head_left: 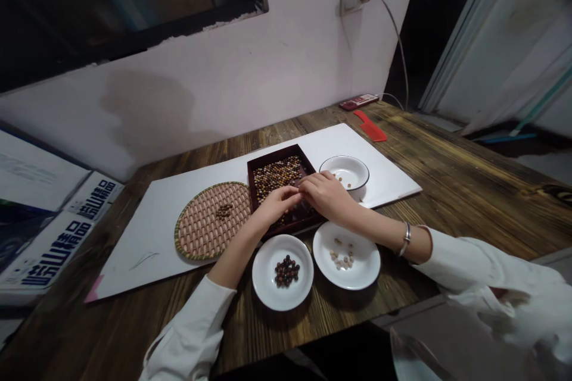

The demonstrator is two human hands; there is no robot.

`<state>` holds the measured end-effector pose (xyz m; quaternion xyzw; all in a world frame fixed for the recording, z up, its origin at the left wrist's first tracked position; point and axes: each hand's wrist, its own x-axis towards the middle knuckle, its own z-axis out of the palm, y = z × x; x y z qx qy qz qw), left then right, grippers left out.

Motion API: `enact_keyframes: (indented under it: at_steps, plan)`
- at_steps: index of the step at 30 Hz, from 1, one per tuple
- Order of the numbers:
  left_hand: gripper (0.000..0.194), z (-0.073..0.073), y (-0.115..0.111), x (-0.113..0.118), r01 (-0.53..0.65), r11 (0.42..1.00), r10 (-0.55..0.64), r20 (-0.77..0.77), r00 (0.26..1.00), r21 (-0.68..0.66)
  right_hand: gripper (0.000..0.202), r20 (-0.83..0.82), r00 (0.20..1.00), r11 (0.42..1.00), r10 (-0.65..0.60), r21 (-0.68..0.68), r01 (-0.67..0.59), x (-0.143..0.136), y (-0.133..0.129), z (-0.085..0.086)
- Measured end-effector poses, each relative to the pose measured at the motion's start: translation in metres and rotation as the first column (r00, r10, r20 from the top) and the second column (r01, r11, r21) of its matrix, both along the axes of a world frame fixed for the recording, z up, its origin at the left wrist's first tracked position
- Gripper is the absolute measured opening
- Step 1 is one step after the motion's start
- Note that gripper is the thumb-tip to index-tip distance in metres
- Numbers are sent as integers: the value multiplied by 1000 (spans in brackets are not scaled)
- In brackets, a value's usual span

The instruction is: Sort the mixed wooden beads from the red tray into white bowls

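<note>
Your left hand and right hand meet, fingers curled, over round, mottled beads in a dark rectangular tray; their grip I cannot tell. A coarsely woven disc lies alongside.

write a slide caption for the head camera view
A person's left hand and right hand meet over a maroon rectangular tray of small round brown beads, beside a round brown woven mat.

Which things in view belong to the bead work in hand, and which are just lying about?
Likely in use:
dark tray of mixed beads
woven mat with small beads
left dish of dark beads
right dish of pale pieces
black-rimmed bowl
white board under tray

Likely lying about:
red comb
phone
lettered boxes
</note>
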<state>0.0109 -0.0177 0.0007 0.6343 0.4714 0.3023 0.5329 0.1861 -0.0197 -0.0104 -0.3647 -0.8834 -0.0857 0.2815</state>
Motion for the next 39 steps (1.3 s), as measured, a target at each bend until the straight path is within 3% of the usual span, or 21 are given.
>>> enact_keyframes:
  at_steps: [7, 12, 21, 33, 39]
  plan:
    - [35, -3, 0, 1, 6, 1000, -5, -51, 999, 20, 19, 12, 999, 999, -43, 14, 43, 0, -1, -2]
    - [21, -10, 0, 0, -37, 969, 82, -180, 980, 244, 18, -3, 998, 998, -55, -9, 55, 1, -1, -2]
    - [11, -10, -2, 1, -4, 918, 144, -323, 935, 397, 17, 37, 992, 992, -124, -24, 125, -1, -2, -2]
    - [13, -4, -8, 4, 91, 917, 81, -404, 911, 389, 21, 127, 976, 977, -175, -101, 189, 0, -11, 10]
    - [13, -6, -7, 5, 102, 915, 73, -410, 909, 389, 20, 152, 934, 945, -322, 3, 326, -2, -15, 12]
